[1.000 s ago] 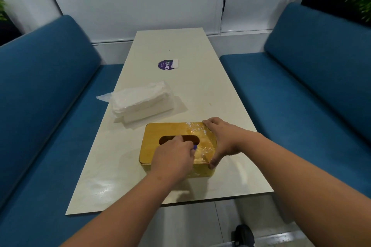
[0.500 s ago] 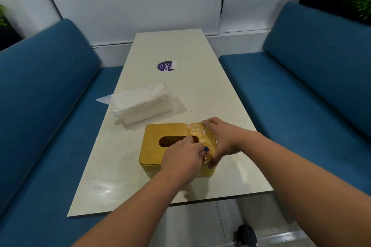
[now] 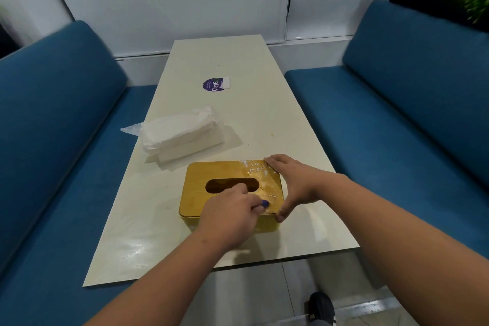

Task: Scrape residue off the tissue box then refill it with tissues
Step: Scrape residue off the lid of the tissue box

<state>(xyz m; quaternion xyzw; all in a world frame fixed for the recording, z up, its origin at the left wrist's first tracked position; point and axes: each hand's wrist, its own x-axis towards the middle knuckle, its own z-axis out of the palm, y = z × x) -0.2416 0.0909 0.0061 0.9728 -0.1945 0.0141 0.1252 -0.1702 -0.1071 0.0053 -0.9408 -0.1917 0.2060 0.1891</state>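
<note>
Left hand (image 3: 227, 216) pinches a small blue scraper (image 3: 265, 203) on the yellow wooden tissue box (image 3: 195, 193); right hand (image 3: 293, 180), fingers spread, braces its end. Plastic-wrapped white tissues (image 3: 182, 133) lie beside on the cream surface (image 3: 264, 119).

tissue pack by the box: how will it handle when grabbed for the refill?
The tissue pack will probably be floppy: its stack already sags unevenly inside loose clear wrap. Likely light for its bulk, being soft paper. The wrap looks glossy, with a loose tail at one end, so it may slip or bunch under the fingers.
</note>
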